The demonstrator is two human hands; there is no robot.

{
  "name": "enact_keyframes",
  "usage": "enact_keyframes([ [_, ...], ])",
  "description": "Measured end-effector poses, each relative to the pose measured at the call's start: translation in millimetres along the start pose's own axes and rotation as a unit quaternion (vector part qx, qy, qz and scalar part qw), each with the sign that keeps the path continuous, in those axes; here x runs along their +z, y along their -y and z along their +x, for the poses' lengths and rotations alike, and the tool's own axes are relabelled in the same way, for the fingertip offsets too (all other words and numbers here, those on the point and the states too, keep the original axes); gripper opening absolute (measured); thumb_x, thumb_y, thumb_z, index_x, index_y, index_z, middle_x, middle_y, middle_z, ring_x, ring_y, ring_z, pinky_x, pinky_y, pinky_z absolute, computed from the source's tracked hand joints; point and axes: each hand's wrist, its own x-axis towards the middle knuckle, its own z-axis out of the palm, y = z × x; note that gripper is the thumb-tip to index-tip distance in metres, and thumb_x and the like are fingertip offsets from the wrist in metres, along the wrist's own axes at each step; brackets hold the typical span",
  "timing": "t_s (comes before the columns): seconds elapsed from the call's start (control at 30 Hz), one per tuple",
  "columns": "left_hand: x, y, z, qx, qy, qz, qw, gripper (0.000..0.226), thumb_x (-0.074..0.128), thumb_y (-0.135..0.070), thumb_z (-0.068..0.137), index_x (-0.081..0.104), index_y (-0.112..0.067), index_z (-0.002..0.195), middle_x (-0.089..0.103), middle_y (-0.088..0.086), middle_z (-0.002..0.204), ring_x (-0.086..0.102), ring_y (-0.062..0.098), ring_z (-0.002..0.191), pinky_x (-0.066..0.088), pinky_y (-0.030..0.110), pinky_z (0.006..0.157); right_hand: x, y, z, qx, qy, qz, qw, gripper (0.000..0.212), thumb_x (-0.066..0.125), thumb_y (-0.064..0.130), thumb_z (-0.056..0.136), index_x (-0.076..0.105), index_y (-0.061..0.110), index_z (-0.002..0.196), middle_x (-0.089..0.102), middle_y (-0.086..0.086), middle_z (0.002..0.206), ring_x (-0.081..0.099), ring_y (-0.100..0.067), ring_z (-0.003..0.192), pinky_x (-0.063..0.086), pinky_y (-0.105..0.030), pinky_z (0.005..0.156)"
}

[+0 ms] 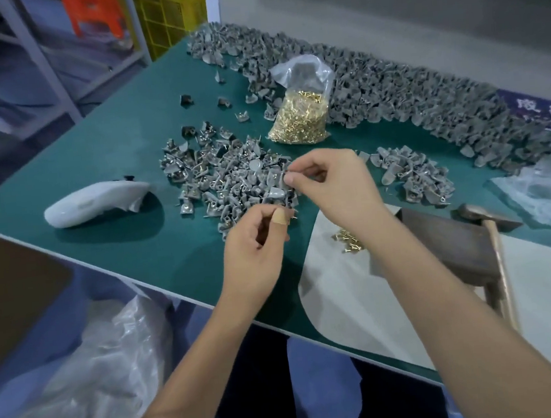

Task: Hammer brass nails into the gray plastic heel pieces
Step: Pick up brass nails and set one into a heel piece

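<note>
only partly readable: large pale chinese characters on a blue sign (537, 112) at the table's far right edge, cut off and too blurred to make out.

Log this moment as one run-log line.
left hand: pinches brass nail | right hand: pinches gray heel piece | hammer: idle on block

I sit at a green-topped workbench (104, 146) backed by a pale wall panel (383, 5). To my left, gray metal shelving (41, 59) stands beside a yellow plastic crate (170, 16), with an orange stool (94, 15) behind it. Light is even, cool.
</note>
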Motion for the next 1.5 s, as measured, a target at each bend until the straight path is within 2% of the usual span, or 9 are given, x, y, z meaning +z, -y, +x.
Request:
enact_keyframes([
  [0.23,-0.8,0.0,2.4,0.001,-0.025,-0.006,1.0,0.021,0.055,-0.027,0.104,0.067,-0.019,0.09,0.06,-0.01,0.069,0.054,0.007,0.063,0.04,0.021,0.061,24.1,20.8,21.2,-0.025,0.044,-0.022,0.998,0.003,0.079,0.033,0.088,0.079,0.035,0.089,0.073,0.02,0.081,0.068,0.0,0.083,0.059,-0.039,0.083],
  [0.4,1.7,-1.3,2.4,0.021,0.027,0.014,0.999,0.012,0.059,-0.026,0.102,0.069,-0.023,0.097,0.068,-0.006,0.082,0.062,0.011,0.073,0.048,0.018,0.067,-21.1,-8.6,18.2,-0.022,-0.018,-0.064,0.998,0.005,0.075,0.032,0.092,0.078,0.035,0.088,0.072,0.019,0.08,0.064,0.004,0.076,0.052,-0.017,0.071],
  [0.5,2.8,-3.7,13.9,0.027,0.095,0.064,0.993,0.007,0.064,-0.026,0.099,0.068,-0.031,0.099,0.069,-0.013,0.09,0.063,0.006,0.076,0.048,0.015,0.069,-54.8,-39.9,3.2,0.013,-0.042,-0.08,0.996,0.009,0.075,0.032,0.092,0.075,0.03,0.083,0.072,0.012,0.078,0.062,-0.001,0.071,0.049,-0.015,0.065],
  [0.63,18.8,-3.4,29.5,0.063,0.207,0.21,0.954,0.015,0.067,-0.025,0.096,0.069,-0.031,0.11,0.065,-0.016,0.095,0.055,0.002,0.073,0.043,0.015,0.068,-78.7,-77.5,-23.6,0.041,-0.017,-0.148,0.988,0.012,0.072,0.033,0.094,0.076,0.026,0.086,0.071,0.013,0.081,0.063,0.0,0.076,0.048,-0.015,0.069],
  [0.73,33.1,-7.7,32.4,0.094,0.244,0.321,0.91,0.025,0.07,-0.028,0.095,0.071,-0.029,0.119,0.062,-0.013,0.101,0.051,-0.002,0.075,0.047,0.03,0.077,-86.5,-90.8,-38.8,0.035,0.003,-0.168,0.985,0.01,0.069,0.031,0.096,0.073,0.029,0.087,0.068,0.021,0.081,0.062,0.006,0.08,0.049,-0.021,0.077],
  [0.97,40.7,-12.9,27.9,0.08,0.229,0.343,0.908,0.012,0.073,-0.026,0.093,0.078,-0.026,0.104,0.059,-0.006,0.097,0.058,0.007,0.081,0.052,0.036,0.081,-82.7,-100.9,-52.1,0.032,0.0,-0.156,0.987,0.019,0.058,0.033,0.101,0.075,0.025,0.096,0.074,0.012,0.092,0.065,-0.01,0.089,0.055,-0.041,0.083],
  [1.07,45.3,-13.4,28.6,0.073,0.219,0.355,0.906,0.008,0.073,-0.022,0.094,0.078,-0.026,0.098,0.061,-0.006,0.093,0.059,0.011,0.082,0.051,0.038,0.08,-84.2,-102.2,-51.6,0.035,-0.007,-0.139,0.99,0.019,0.059,0.034,0.101,0.075,0.025,0.096,0.073,0.013,0.091,0.065,-0.009,0.088,0.055,-0.041,0.082],
  [1.33,48.6,-10.4,27.2,0.074,0.191,0.382,0.901,0.006,0.073,-0.025,0.093,0.073,-0.02,0.09,0.057,-0.004,0.084,0.053,0.007,0.076,0.038,0.017,0.069,-87.7,-107.7,-52.8,0.022,-0.002,-0.117,0.993,0.018,0.059,0.035,0.101,0.075,0.027,0.096,0.073,0.015,0.088,0.065,-0.005,0.084,0.056,-0.038,0.081],
  [1.5,53.5,-9.4,25.8,0.07,0.184,0.401,0.894,0.008,0.066,-0.021,0.099,0.069,-0.017,0.093,0.055,-0.004,0.09,0.049,0.01,0.083,0.029,0.021,0.073,-90.6,-109.0,-51.8,0.014,0.001,-0.114,0.993,0.018,0.059,0.036,0.102,0.074,0.027,0.097,0.073,0.015,0.09,0.065,-0.007,0.086,0.056,-0.039,0.081],
])
